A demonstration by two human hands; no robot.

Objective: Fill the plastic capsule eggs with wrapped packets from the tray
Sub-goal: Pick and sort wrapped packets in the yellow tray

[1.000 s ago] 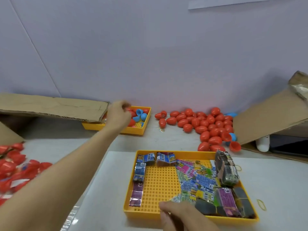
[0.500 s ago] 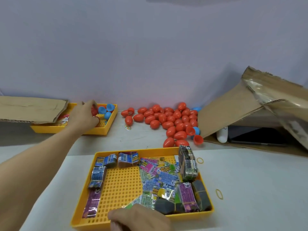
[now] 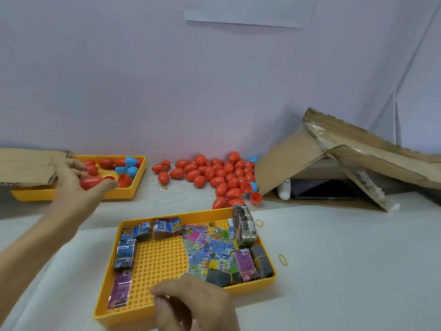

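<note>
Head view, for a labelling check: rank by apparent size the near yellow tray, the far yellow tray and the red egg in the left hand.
1. Near yellow tray
2. Far yellow tray, partly hidden and farther off
3. Red egg

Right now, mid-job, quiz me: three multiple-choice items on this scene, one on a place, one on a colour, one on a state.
1. Where is the left hand?
A. over the far tray
B. in the near tray
C. on the cardboard box

2. What colour are most loose eggs by the wall?
A. blue
B. red
C. yellow

3. What is the left hand doing?
A. resting flat
B. holding a red egg
C. pinching a packet

Answers: 1 A, it reaches over the tray of eggs. 2 B, only a few blue pieces show. 3 B, thumb and fingers curl round it.
</note>
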